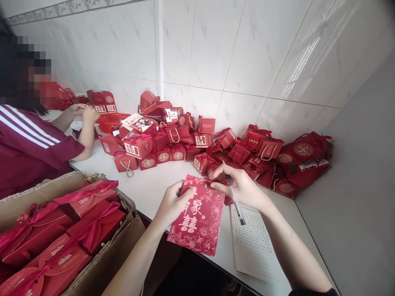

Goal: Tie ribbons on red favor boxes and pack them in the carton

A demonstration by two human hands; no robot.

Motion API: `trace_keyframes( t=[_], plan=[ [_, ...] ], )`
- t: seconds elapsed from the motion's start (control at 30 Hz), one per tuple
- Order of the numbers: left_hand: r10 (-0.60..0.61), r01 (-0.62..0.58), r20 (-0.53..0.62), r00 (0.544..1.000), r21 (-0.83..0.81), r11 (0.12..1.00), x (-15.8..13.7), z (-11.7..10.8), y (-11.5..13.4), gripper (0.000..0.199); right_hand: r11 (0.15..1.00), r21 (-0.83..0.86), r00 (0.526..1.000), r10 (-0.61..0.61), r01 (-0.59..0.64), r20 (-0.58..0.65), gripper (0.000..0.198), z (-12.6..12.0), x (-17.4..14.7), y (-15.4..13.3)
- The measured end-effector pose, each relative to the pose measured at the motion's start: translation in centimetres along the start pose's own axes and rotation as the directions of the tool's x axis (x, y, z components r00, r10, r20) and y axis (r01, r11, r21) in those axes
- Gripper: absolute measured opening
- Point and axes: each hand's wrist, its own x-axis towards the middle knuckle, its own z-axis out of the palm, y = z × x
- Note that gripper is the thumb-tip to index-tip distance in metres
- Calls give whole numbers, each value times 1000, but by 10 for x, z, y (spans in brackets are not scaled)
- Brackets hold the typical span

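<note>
My left hand (173, 201) grips a red flower-printed paper gift bag (197, 230) by its upper left side, thumb on the front. White Chinese characters cover the bag's face, which tilts toward me over the table's front edge. My right hand (240, 183) is closed at the bag's top right edge, where its thumb and fingertips touch it. Tucked through the fingers of that hand is a clear pen (236, 201) with a dark end pointing down. Below the right wrist lies an open notebook (251, 242) with handwritten lines, partly covered by the forearm.
Red gift boxes (163, 155) with ribbons and rope handles pile along the tiled wall. At left, a cardboard carton (132, 205) holds several larger red boxes. A person (33, 144) in a maroon striped shirt works beside a red basin (112, 119). A grey panel (354, 197) bounds the right.
</note>
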Motion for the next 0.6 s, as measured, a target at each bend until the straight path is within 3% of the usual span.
trace_keyframes(
  t=[0.23,0.33,0.5,0.6],
  plan=[
    [-42,36,-64,997,-95,995,-8,-1,3,29,993,72,995,98,-97,-1,20,-5,-11,-1],
    [-39,38,-1,999,-66,997,-11,0,4,26,990,104,991,104,-95,-83,11,-3,-9,0],
    [43,-56,160,986,79,995,-11,4,6,17,917,390,983,138,-83,-117,19,12,-4,5],
    [131,-144,137,982,94,985,-8,9,8,19,920,389,972,133,-48,-194,24,20,-2,3]
  ],
)
